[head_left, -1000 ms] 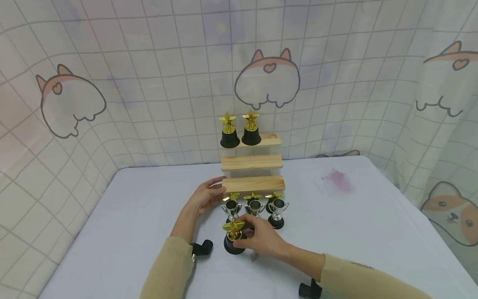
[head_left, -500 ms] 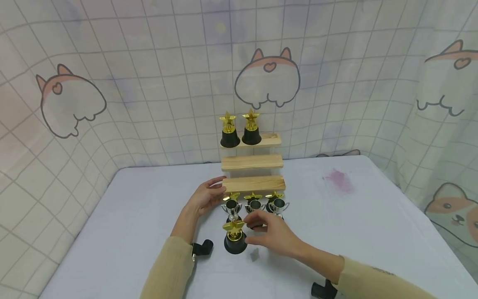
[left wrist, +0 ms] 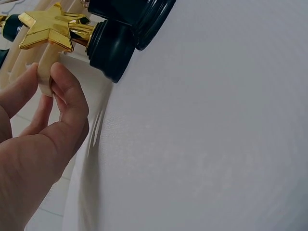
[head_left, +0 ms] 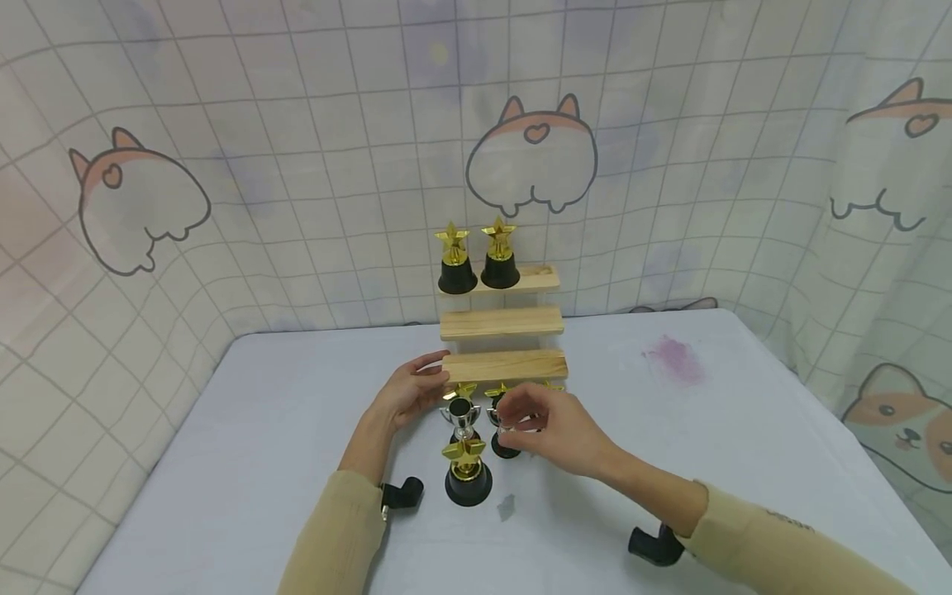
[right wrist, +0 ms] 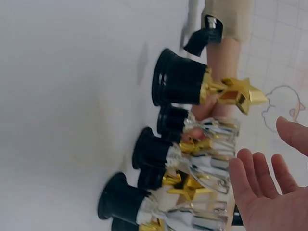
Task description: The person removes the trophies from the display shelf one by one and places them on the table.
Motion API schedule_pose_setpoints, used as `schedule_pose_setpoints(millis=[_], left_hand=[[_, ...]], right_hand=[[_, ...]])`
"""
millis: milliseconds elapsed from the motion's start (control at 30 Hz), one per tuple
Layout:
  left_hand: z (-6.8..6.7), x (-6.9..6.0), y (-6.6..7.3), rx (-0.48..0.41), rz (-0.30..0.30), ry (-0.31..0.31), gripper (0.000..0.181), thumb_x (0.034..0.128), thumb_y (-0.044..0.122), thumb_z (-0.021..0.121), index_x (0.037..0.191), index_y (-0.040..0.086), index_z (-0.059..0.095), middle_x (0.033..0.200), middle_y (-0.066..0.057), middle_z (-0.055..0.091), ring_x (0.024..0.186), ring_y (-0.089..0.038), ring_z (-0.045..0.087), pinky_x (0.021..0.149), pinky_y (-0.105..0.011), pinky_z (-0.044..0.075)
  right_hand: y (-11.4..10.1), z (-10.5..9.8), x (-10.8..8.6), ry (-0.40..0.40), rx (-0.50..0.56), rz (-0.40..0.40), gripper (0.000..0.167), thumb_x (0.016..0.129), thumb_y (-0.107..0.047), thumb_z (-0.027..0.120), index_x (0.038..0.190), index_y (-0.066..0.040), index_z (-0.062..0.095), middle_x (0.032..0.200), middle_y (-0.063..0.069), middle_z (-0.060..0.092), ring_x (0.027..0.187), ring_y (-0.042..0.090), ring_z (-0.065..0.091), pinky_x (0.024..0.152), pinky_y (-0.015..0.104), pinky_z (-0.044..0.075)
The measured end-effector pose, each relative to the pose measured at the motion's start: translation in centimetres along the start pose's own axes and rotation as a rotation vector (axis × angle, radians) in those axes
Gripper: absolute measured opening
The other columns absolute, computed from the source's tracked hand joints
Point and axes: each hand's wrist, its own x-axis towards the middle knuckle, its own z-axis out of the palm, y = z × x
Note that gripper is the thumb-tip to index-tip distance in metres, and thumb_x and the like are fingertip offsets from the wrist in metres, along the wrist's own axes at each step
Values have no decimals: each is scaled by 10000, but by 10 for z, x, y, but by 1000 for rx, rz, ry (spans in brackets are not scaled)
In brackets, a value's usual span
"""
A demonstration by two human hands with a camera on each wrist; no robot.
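Observation:
In the head view, my left hand (head_left: 409, 392) pinches the left end of the lowest board of a wooden tiered shelf (head_left: 506, 366). The left wrist view shows that board (left wrist: 46, 72) between thumb and fingers. My right hand (head_left: 568, 431) hovers over the silver trophy cups, fingers loosely bent and nothing between them. It hides most of the right-hand cup, whose black base (right wrist: 122, 196) shows in the right wrist view. The left silver cup (head_left: 461, 413) stands upright behind a gold star trophy (head_left: 468, 483). More star trophies (head_left: 463, 390) stand behind the cups.
Two gold star trophies, a left one (head_left: 456, 268) and a right one (head_left: 500, 263), stand on the top board (head_left: 539, 281). The middle board (head_left: 502, 322) lies below. A white cloth (head_left: 632, 397) with a pink stain (head_left: 675, 360) covers the table; a patterned curtain (head_left: 335, 207) hangs behind.
My right hand has let go of the front star trophy and moved right and away from me, over the silver cups. The left hand stays on the shelf.

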Motion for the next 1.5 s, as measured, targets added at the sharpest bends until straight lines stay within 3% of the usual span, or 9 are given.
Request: schedule_pose_setpoints(millis=[133,400,667,867,1200,1500], left_hand=[[-2,0,1,-7,-5,1,556,980,-39,636,1507,41,476,1398,-202,534,1073,-228,661,847,-290,595],[0,0,1,-21,-13,12,553,982,-42,631,1506,49,480,1384,-193,532,1085,-236,649,846,-299,594],[1,1,0,-45,-10,25,542,993,-39,616,1509,45,473,1368,-192,533,1072,-233,647,808,-286,591],[1,0,-1,-44,-5,16,548,1002,-38,599,1524,32,444,1349,-184,524,1055,-217,631,774,-265,572],[5,-2,0,-58,-18,18,547,1009,-47,571,1530,27,423,1344,-185,527,1061,-225,635,827,-291,588],[8,-2,2,-56,-11,0,553,1021,-52,535,1549,2,379,1331,-182,526,1034,-204,639,824,-284,582]], right_hand=[[-7,-11,9,26,-37,-16,329,901,-140,818,1170,-20,670,1115,107,680,1023,232,673,894,343,599],[-22,-38,31,87,-13,-20,278,909,-94,798,1146,-26,668,1123,106,660,1037,232,656,885,300,593],[-25,-59,64,155,12,30,316,940,-180,779,1188,-36,648,1198,132,653,1097,256,638,929,401,559],[-22,-65,86,195,74,112,359,958,-180,754,1233,9,623,1227,134,633,1130,284,625,985,435,528],[-14,-72,121,271,182,108,398,968,-115,729,1284,63,565,1286,199,583,1150,304,599,978,431,540],[-6,-78,145,391,206,141,463,970,-139,736,1334,68,539,1296,190,572,1177,286,586,989,415,541]])
